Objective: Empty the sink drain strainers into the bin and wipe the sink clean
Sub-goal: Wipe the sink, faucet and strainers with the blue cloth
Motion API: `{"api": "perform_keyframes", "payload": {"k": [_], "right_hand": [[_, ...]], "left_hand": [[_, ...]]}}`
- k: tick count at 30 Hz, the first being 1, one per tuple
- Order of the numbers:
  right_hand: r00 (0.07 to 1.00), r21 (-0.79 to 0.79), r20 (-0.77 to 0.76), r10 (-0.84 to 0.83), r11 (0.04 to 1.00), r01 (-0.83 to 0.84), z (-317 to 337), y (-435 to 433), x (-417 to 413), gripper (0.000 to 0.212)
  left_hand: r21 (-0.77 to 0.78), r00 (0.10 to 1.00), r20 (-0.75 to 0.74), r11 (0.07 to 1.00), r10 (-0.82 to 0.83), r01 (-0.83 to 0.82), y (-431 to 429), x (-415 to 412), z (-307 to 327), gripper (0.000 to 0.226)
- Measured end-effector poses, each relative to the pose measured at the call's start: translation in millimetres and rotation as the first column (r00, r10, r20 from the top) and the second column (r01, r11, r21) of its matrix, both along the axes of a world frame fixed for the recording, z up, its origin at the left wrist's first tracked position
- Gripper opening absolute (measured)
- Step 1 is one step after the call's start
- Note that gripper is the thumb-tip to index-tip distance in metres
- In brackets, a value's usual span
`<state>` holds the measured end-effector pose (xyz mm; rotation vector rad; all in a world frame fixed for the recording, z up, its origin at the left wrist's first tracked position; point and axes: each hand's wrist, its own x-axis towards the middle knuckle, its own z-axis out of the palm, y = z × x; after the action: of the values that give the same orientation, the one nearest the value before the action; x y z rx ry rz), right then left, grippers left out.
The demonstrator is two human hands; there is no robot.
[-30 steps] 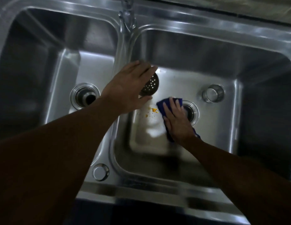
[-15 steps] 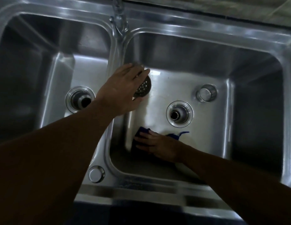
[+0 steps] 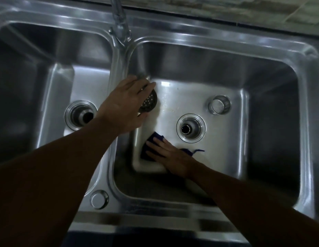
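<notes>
Two hands are busy: your left hand (image 3: 126, 104) grips the perforated strainer (image 3: 150, 102) at the right basin (image 3: 230, 154)'s left edge. Your right hand (image 3: 170, 155) lies flat, fingers straight, on the blue cloth (image 3: 149, 151) beside the open drain (image 3: 190, 128). Press evenly and use overlapping strokes into the corners.

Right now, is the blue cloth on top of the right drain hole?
No, the cloth lies under the right hand, beside the open drain, not over it.
</notes>
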<state>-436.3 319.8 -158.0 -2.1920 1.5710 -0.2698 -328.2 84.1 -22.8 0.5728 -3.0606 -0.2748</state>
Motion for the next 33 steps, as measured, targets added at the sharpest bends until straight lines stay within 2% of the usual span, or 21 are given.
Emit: {"api": "perform_keyframes", "payload": {"k": [2,4,7,9,10,11,12,13,15,17,20,21,22,24,25,28,30,31,32,33], "right_hand": [[0.994,-0.042,-0.031,-0.104,0.994,0.103,1,13,-19,0.046],[0.936,-0.041,-0.042,-0.351,0.936,0.349,3,8,-35,0.056],[0.733,-0.013,-0.119,-0.67,0.739,0.673,3,-30,-55,0.076],[0.617,0.057,-0.133,-0.776,0.616,0.786,5,-62,-58,0.099],[0.6,0.083,-0.122,-0.791,0.594,0.8,5,-76,-53,0.108],[0.617,0.085,-0.092,-0.782,0.611,0.787,5,-85,-43,0.105],[0.645,0.098,-0.027,-0.764,0.64,0.762,3,-88,-30,0.094],[0.718,0.086,-0.029,-0.695,0.714,0.695,4,-86,-15,0.078],[0.852,0.047,0.065,-0.519,0.855,0.517,1,-68,18,0.049],[0.953,-0.043,0.018,-0.303,0.952,0.304,-8,-44,36,0.046],[0.992,-0.076,-0.089,-0.094,0.993,0.087,-18,-26,6,0.046],[0.987,-0.117,-0.105,-0.124,0.987,0.112,-18,-29,-12,0.045],[0.969,-0.141,-0.093,-0.228,0.967,0.213,-17,-35,-32,0.046],[0.866,-0.15,-0.101,-0.489,0.868,0.473,-14,-60,-68,0.06],[0.814,-0.12,-0.138,-0.564,0.825,0.552,-10,-74,-83,0.066],[0.71,-0.028,-0.235,-0.663,0.735,0.677,-5,-114,-92,0.079],[0.732,0.052,-0.322,-0.6,0.761,0.646,-4,-130,-75,0.079],[0.78,0.104,-0.284,-0.558,0.79,0.604,1,-134,-59,0.068],[0.803,0.041,-0.165,-0.573,0.809,0.586,11,-137,-42,0.048],[0.725,0.156,0.128,-0.677,0.735,0.66,14,-137,-21,0.031]], "left_hand": [[0.005,1.0,-0.005,1.0,0.002,-0.002,0,0,-1,0.088],[0.006,1.0,-0.03,1.0,0.01,-0.009,0,0,-1,0.086],[-0.006,0.997,-0.077,1.0,0.003,-0.003,0,0,-1,0.082],[-0.011,0.996,-0.093,1.0,-0.002,0.001,0,0,-1,0.081],[-0.011,0.995,-0.096,1.0,-0.004,0.003,0,0,-1,0.081],[-0.009,0.995,-0.096,1.0,-0.005,0.004,0,0,-2,0.081],[-0.008,0.995,-0.095,1.0,-0.006,0.006,0,0,-2,0.081],[-0.009,0.996,-0.091,1.0,-0.009,0.008,0,0,-1,0.081],[-0.005,0.997,-0.079,1.0,-0.012,0.012,0,0,0,0.081],[0.003,0.997,-0.076,1.0,-0.015,0.015,0,0,1,0.08],[-0.01,0.997,-0.082,1.0,-0.012,0.011,1,0,1,0.081],[-0.015,0.996,-0.085,1.0,-0.007,0.005,1,0,1,0.081],[-0.017,0.996,-0.084,1.0,0.001,-0.002,1,1,1,0.082],[-0.006,0.997,-0.078,1.0,0.012,-0.012,2,1,1,0.084],[0.0,0.997,-0.074,1.0,0.011,-0.011,2,1,1,0.084],[0.01,0.998,-0.056,1.0,0.014,-0.014,2,0,1,0.085],[0.006,0.999,-0.051,1.0,0.016,-0.016,2,-1,1,0.084],[0.005,0.998,-0.054,1.0,0.018,-0.018,3,-1,1,0.084],[0.003,0.998,-0.058,1.0,0.021,-0.021,3,-1,1,0.084],[0.001,0.998,-0.061,1.0,0.023,-0.023,3,-1,2,0.084]]}}
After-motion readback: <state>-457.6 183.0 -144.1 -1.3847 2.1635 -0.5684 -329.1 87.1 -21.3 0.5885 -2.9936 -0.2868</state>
